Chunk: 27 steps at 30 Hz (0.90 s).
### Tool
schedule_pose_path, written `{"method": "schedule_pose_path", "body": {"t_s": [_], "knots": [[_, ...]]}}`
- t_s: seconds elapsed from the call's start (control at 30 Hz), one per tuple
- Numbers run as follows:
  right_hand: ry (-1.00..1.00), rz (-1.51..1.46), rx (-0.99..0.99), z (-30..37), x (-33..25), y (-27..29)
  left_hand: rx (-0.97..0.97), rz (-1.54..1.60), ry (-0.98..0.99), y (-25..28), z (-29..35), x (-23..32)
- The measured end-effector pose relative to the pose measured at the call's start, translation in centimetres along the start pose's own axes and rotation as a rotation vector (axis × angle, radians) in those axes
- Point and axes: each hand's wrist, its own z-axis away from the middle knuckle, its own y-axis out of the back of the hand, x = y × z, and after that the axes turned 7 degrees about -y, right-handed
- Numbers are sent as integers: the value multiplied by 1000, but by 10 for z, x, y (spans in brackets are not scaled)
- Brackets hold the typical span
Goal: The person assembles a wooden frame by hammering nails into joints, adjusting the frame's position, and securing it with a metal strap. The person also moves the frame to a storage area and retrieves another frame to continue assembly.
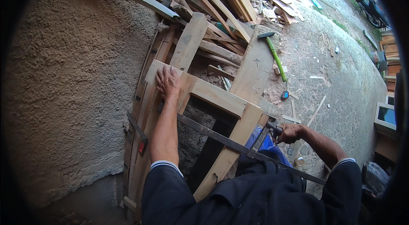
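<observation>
A pale wooden frame (215, 94) lies in front of me across rough boards. My left hand (168, 82) rests on its far left corner, fingers laid out over the top rail. Across the frame runs the long dark steel bar clamp (208, 132), its bar reaching past the right stile (249, 123). My right hand (289, 134) is wrapped round the clamp's screw handle, just outside that stile. The clamp's far jaw is hidden near my left forearm. A small dark hook-shaped piece (216, 177) sits on the near part of the right stile.
A green-handled hammer (275, 54) lies on a thick plank (251, 71), with a small blue-faced device (285, 94) by its handle end. Long boards lean along the rough wall (85, 63), beside a red-tipped metal tool (142, 145). Offcuts (275, 1) are heaped behind; a motorcycle (364, 1) stands far right.
</observation>
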Motion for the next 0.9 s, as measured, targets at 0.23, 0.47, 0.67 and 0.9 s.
{"method": "schedule_pose_path", "body": {"t_s": [0.23, 0.47, 0.67, 0.9], "knots": [[475, 540, 1287, -18, 28, -73, 51, -10, -40, -4, -1, -3], [9, 196, 165, 2, -6, -8, 85, -14, -52, -5, 0, -4], [452, 618, 905, -8, 14, -39, 84, -20, -301, 4, 12, 6], [212, 551, 1208, -26, 20, -66, -16, -14, -640, -6, 8, 1]]}}
